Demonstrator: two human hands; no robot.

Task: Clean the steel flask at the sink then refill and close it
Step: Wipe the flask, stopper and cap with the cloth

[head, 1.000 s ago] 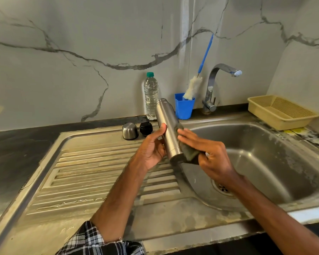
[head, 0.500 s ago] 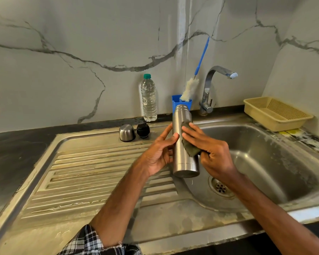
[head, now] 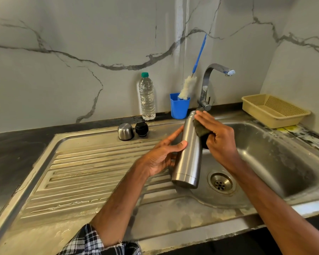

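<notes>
The steel flask (head: 189,153) is open at the top and hangs nearly upright over the left edge of the sink basin (head: 276,155), its base just left of the drain (head: 221,183). My left hand (head: 161,156) grips its middle from the left, thumb on the front and fingers behind. My right hand (head: 220,138) holds a dark scrub pad (head: 201,130) and presses it against the flask's upper right side, fingertips near the neck. The steel cup lid (head: 125,131) and black stopper (head: 141,129) stand on the drainboard's back edge.
Along the back wall stand a clear water bottle (head: 147,97), a blue cup (head: 179,106) holding a bottle brush (head: 187,87), and the tap (head: 211,81), which runs no water. A beige basket (head: 275,111) sits at the right. The ribbed drainboard (head: 81,172) lies to the left.
The flask swung from leaning left to nearly upright. My right hand slid the scrub pad from near the base up toward the neck. My left hand kept its hold.
</notes>
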